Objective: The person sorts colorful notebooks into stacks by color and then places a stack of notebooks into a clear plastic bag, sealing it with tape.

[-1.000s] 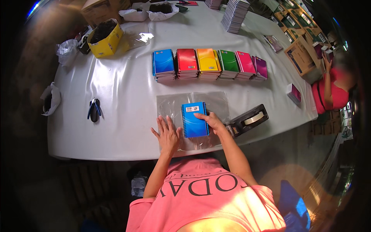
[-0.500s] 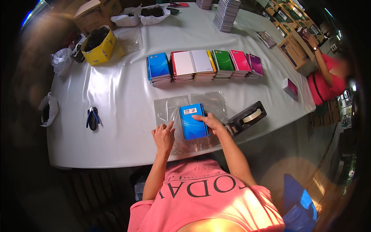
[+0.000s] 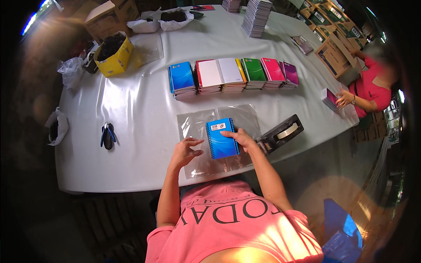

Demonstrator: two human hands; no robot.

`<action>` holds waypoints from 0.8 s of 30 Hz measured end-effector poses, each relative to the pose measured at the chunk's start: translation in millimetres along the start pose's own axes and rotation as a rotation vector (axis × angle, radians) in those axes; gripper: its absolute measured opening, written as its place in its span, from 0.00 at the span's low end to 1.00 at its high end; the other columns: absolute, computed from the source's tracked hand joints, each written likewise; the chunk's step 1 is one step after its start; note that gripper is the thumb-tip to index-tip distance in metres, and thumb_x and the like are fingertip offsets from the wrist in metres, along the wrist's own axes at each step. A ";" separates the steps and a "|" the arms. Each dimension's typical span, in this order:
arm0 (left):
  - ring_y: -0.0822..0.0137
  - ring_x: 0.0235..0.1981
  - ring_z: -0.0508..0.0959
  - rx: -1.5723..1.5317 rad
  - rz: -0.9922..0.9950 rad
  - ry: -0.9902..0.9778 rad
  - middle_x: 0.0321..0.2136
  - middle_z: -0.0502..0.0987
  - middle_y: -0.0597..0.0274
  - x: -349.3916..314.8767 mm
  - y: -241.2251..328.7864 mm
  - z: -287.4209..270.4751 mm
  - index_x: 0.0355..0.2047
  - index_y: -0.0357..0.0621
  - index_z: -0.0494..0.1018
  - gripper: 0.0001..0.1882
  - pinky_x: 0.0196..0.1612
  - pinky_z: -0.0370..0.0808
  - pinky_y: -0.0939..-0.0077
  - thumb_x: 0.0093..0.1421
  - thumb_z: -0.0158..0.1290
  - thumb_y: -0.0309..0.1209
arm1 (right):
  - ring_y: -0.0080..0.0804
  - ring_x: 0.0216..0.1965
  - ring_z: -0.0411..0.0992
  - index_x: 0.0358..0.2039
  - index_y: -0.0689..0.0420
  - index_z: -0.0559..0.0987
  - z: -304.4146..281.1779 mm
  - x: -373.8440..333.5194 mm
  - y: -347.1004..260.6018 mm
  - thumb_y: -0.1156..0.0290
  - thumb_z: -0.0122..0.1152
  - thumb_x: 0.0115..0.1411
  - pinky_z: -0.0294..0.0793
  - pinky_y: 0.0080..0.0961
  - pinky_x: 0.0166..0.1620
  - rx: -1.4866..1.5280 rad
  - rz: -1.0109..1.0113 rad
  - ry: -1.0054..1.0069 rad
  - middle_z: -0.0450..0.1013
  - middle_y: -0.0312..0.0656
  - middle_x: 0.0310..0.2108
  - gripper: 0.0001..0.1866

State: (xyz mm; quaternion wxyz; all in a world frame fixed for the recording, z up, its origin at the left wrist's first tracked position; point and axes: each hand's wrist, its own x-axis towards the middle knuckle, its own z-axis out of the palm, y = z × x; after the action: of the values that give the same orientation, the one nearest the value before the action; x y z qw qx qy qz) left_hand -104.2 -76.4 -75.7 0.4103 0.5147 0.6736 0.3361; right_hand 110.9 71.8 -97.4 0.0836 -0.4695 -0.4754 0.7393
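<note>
My right hand [image 3: 240, 138] grips the right edge of a blue spiral notebook [image 3: 222, 147], thumb on its cover below a white label. To the left of the notebook, my left hand [image 3: 186, 151] holds nothing; its fingers are apart and bent toward the spiral. Beneath both lies a clear plastic sheet or bag [image 3: 193, 168] on the table. Just right of my right hand stands a black tape dispenser [image 3: 283, 133] with a roll of tape.
Beyond the plastic runs a row of stacked notebooks [image 3: 255, 70]. Pliers [image 3: 108, 136] lie at left, near a yellow container [image 3: 116, 63]. Tall notebook stacks [image 3: 256, 19] stand at the far side. A co-worker [image 3: 372, 90] touches a small purple stack [image 3: 329, 99] at right, beside a carton [image 3: 333, 57].
My left hand has drawn its pointing finger back and spread its fingers beside the notebook. The co-worker's hand has come down from the carton to the small purple stack.
</note>
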 end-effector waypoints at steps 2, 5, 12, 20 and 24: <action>0.72 0.25 0.76 0.015 -0.018 -0.015 0.49 0.69 0.54 2.2 6.1 -2.8 0.54 0.55 0.68 0.35 0.33 0.74 0.76 0.43 0.64 0.25 | 0.34 0.39 0.75 0.46 0.67 0.73 5.0 -6.7 -7.3 0.54 0.71 0.43 0.75 0.30 0.44 0.010 -0.006 0.016 0.75 0.49 0.40 0.35; 0.70 0.27 0.77 -0.064 0.003 -0.001 0.56 0.62 0.49 3.8 16.6 1.1 0.61 0.54 0.57 0.48 0.34 0.75 0.77 0.39 0.65 0.22 | 0.34 0.37 0.76 0.42 0.69 0.76 13.4 -15.8 -19.2 0.51 0.72 0.41 0.75 0.29 0.43 0.045 -0.034 0.044 0.76 0.50 0.37 0.36; 0.61 0.41 0.77 -0.242 -0.005 -0.004 0.64 0.45 0.44 12.6 37.0 10.2 0.65 0.41 0.41 0.60 0.39 0.77 0.74 0.33 0.64 0.17 | 0.34 0.37 0.75 0.41 0.71 0.75 -2.7 18.7 1.7 0.48 0.73 0.38 0.75 0.30 0.39 -0.066 -0.025 0.153 0.75 0.51 0.37 0.39; 0.46 0.65 0.47 0.184 0.190 -0.083 0.65 0.37 0.41 47.3 35.3 60.5 0.64 0.43 0.25 0.70 0.59 0.63 0.61 0.31 0.67 0.28 | 0.50 0.35 0.76 0.49 0.68 0.70 25.4 14.0 11.9 0.47 0.64 0.48 0.73 0.41 0.39 -0.641 -0.512 0.553 0.74 0.61 0.36 0.39; 0.50 0.66 0.41 -0.005 0.242 -0.156 0.65 0.34 0.43 53.4 41.9 54.1 0.63 0.47 0.18 0.75 0.61 0.60 0.63 0.31 0.70 0.29 | 0.64 0.46 0.68 0.64 0.61 0.42 45.0 -10.8 -5.6 0.45 0.56 0.55 0.68 0.45 0.49 -0.472 -0.234 0.472 0.66 0.65 0.48 0.49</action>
State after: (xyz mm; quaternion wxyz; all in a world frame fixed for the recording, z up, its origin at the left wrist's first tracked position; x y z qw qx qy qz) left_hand -45.2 -12.8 -73.7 0.4192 0.6155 0.5720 0.3438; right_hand 80.2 40.6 -81.6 0.1645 -0.5761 -0.6513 0.4656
